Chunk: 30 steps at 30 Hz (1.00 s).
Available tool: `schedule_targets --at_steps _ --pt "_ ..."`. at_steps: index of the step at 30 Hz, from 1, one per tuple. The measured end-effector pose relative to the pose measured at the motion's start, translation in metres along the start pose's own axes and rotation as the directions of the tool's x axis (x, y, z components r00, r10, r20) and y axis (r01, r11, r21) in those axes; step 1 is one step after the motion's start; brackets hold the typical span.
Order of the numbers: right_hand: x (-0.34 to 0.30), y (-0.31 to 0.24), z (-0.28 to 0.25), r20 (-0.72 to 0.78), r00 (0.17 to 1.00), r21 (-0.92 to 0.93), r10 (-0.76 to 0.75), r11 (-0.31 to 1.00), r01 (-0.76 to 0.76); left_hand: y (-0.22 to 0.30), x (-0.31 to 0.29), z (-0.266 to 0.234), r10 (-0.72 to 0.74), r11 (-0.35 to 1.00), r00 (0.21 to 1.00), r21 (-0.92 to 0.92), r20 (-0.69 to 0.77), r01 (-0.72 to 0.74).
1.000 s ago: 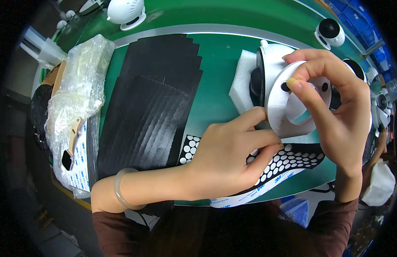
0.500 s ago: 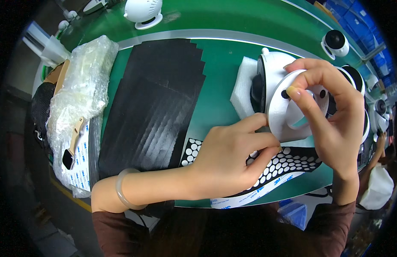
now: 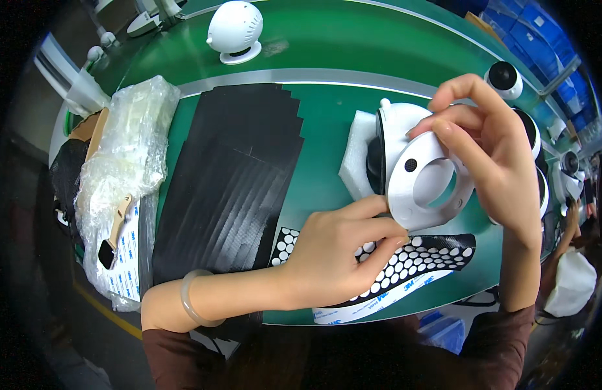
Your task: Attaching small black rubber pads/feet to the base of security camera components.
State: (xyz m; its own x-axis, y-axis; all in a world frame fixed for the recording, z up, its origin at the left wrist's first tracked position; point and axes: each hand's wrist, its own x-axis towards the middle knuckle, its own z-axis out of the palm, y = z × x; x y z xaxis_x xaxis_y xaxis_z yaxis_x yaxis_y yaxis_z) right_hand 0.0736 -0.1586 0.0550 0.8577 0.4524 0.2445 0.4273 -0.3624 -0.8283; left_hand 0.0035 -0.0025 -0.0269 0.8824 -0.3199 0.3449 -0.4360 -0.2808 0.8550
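Observation:
A white round-bodied camera (image 3: 405, 118) with a dark front lies tilted, its ring-shaped base (image 3: 399, 186) turned up toward me. On the base ring sits one round black mesh pad (image 3: 410, 165). My right hand (image 3: 489, 143) grips the ring's upper rim between thumb and fingers. At the ring's lower left edge, my left hand (image 3: 346, 253) has its fingertips closed on the rim. Partly under my left hand is a black strip with rows of white dots (image 3: 405, 261). A white printed backing sheet (image 3: 385, 305) lies beneath that strip.
A white foam block (image 3: 358, 156) is behind the camera. Large black textured sheets (image 3: 229, 175) lie left, beside a plastic-wrapped bundle (image 3: 128, 130) with a smartwatch (image 3: 112, 237) on it. Other cameras stand at the back (image 3: 234, 29) and right (image 3: 504, 79). Blue bins (image 3: 535, 39) are far right.
The base ring has tilted and moved left and down, showing its opening more. My right hand has shifted left, its fingers now nearer the upper rim. The second black pad no longer shows.

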Motion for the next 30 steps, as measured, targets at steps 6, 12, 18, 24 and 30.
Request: schedule_targets --at_steps 6,12,18,24,30 --pt "0.096 -0.007 0.016 0.091 0.853 -0.627 -0.513 0.636 0.449 -0.014 -0.009 0.013 0.055 0.998 0.997 -0.006 -0.062 -0.056" --pt "0.226 -0.008 0.101 0.258 0.965 -0.824 -0.058 0.507 0.251 -0.011 -0.012 0.016 0.116 0.982 0.993 0.148 0.019 -0.118" --pt "0.274 0.018 0.158 0.090 0.982 -0.814 0.166 0.580 -0.024 -0.017 -0.021 0.010 0.135 0.964 0.986 0.216 0.097 -0.153" --pt "0.249 0.006 0.074 0.049 0.997 -0.785 -0.066 0.615 0.079 -0.008 -0.014 0.028 0.125 0.984 0.992 0.126 0.037 -0.128" --pt "0.062 -0.071 -0.062 0.162 0.961 -0.288 -0.226 0.920 0.265 -0.013 -0.021 0.007 0.079 0.987 0.989 0.147 -0.122 -0.061"
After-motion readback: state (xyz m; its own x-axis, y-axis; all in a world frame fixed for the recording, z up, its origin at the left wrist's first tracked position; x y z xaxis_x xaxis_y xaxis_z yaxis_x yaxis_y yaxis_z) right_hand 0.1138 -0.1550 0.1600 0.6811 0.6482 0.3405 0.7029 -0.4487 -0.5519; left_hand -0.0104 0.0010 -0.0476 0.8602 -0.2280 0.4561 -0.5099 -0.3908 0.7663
